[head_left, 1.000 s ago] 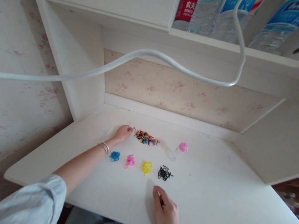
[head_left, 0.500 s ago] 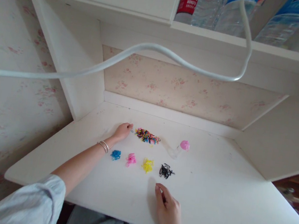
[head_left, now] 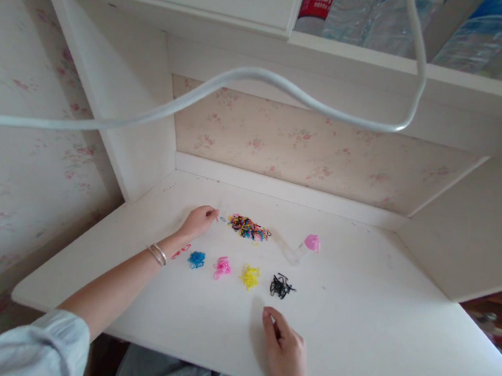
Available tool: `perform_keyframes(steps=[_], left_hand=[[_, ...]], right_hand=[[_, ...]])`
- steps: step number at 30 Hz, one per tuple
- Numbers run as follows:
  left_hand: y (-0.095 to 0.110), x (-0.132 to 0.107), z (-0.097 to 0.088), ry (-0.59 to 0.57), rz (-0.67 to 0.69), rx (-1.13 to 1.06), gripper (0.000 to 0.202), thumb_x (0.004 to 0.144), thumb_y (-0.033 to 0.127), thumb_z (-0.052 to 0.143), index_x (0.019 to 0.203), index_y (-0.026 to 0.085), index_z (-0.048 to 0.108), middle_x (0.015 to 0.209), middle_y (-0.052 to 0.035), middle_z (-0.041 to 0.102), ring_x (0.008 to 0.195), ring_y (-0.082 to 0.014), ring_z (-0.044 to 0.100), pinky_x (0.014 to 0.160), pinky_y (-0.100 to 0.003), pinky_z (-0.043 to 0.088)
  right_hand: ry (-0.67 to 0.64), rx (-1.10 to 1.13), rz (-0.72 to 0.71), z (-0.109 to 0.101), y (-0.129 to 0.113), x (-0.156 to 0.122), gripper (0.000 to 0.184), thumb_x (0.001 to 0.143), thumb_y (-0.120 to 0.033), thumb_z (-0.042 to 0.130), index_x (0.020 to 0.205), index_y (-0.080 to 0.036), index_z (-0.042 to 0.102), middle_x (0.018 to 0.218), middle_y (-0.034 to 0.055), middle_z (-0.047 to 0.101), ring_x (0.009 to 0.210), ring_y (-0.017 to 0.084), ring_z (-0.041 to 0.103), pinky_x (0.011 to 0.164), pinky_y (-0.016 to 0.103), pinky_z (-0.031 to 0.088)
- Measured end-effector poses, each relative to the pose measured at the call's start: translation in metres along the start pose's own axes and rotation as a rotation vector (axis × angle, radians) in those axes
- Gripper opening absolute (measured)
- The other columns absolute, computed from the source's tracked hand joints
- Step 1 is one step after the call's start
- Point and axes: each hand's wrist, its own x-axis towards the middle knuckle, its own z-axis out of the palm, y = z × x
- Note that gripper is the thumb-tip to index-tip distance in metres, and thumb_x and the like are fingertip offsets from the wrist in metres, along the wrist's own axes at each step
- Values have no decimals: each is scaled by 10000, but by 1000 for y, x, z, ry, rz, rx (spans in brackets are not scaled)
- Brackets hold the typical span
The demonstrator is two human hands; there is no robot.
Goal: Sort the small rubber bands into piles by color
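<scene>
My left hand [head_left: 199, 222] pinches a small red rubber band [head_left: 217, 218] at its fingertips, just left of a mixed pile of coloured rubber bands [head_left: 248, 227]. One loose blue rubber band [head_left: 223, 219] lies between the hand and that pile. Nearer me runs a row of small heaps: red bands [head_left: 181, 251] partly behind my left wrist, blue bands [head_left: 196, 260], pink bands [head_left: 222, 267], yellow bands [head_left: 249, 277] and black bands [head_left: 282, 286]. My right hand [head_left: 284, 348] rests below the black heap, thumb and forefinger closed together; whatever they hold, if anything, is hidden.
Right of the mixed pile lies a clear container [head_left: 291, 253] with a pink top [head_left: 313, 242]. A white cable [head_left: 256, 76] hangs across the view above the white desk [head_left: 366, 332]. Bottles [head_left: 352, 10] stand on the shelf overhead.
My left hand has shifted slightly left, uncovering the red bands by the wrist. The blue band at its fingertips now lies on the desk, and a red one shows there. My right hand stays put.
</scene>
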Motion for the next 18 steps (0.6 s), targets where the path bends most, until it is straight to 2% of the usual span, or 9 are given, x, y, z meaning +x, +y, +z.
perform_keyframes(steps=[4,9,13,18], left_hand=[[-7,-40,-27,68,68,5,360,868,441,415,777,181,647,793,-16,658,756,-149,604,714,-239,434],[-39,-85,-51,197,31,60,343,855,436,412,827,186,645,814,-30,649,746,-163,584,714,-262,423],[-59,-101,-52,234,4,80,338,861,424,405,833,187,644,830,-39,647,757,-170,582,718,-273,424],[-64,-104,-45,199,22,52,323,864,393,408,829,197,662,831,-32,657,776,-167,597,727,-272,437]], right_hand=[[-3,-27,-19,0,0,0,445,876,-520,357,945,-234,689,734,18,701,576,119,600,561,170,424],[-31,-73,-13,0,-1,2,441,877,-528,350,966,-252,682,753,14,701,620,128,613,599,173,435],[-26,-102,-13,1,-2,2,445,865,-540,355,958,-258,687,783,14,709,648,135,631,591,172,438],[-29,-133,-1,1,-3,0,431,866,-529,347,969,-276,681,794,4,713,673,139,642,593,176,437]])
